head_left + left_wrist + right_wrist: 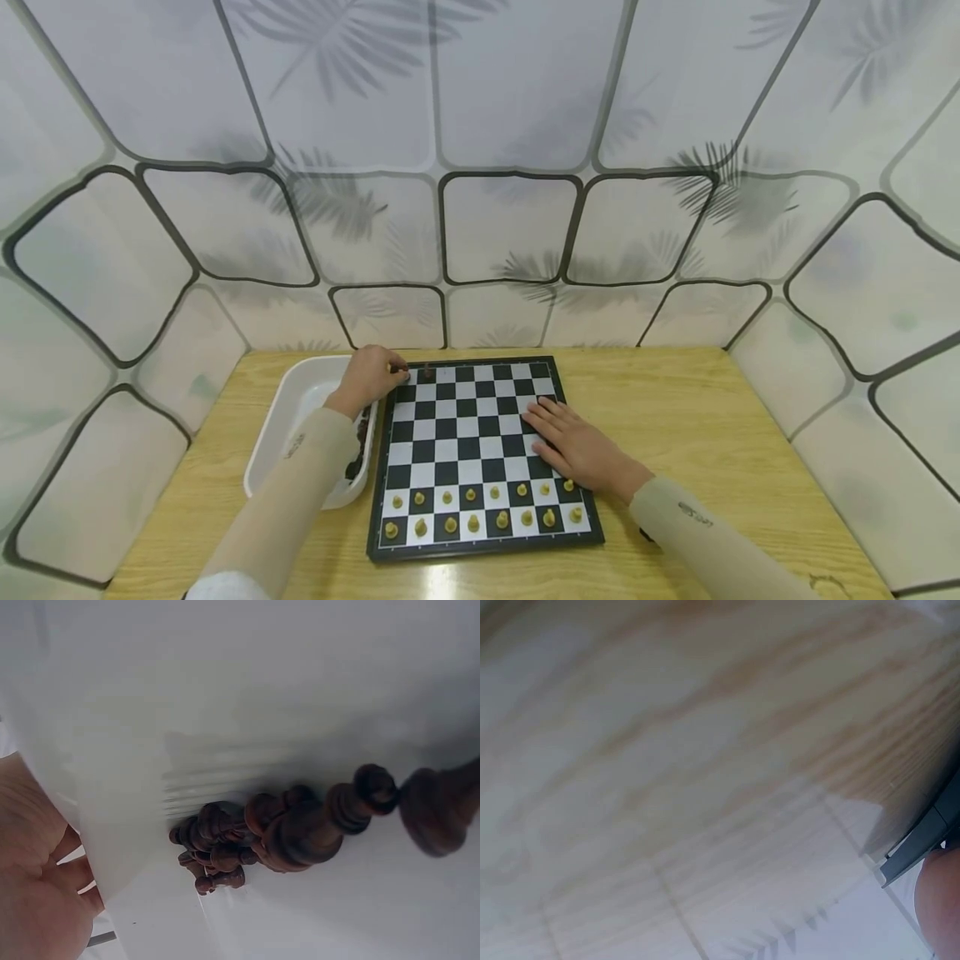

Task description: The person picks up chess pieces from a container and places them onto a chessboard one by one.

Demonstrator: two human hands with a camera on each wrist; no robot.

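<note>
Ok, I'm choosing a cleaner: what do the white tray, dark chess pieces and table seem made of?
White tray: probably plastic, smooth, softly shiny, with rounded corners. Dark chess pieces: perhaps stained wood, reddish-brown with faint sheen; plastic is possible. Table: glossy wood or laminate, given grain and reflection.

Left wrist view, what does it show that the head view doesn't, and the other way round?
Only the left wrist view: the turned shapes of the piled dark pieces; the head view gives just dark lumps beside the left sleeve.
Only the head view: the right hand, the checkered squares and two rows of yellow pieces.
Both: the left hand, white tray and dark pieces.
</note>
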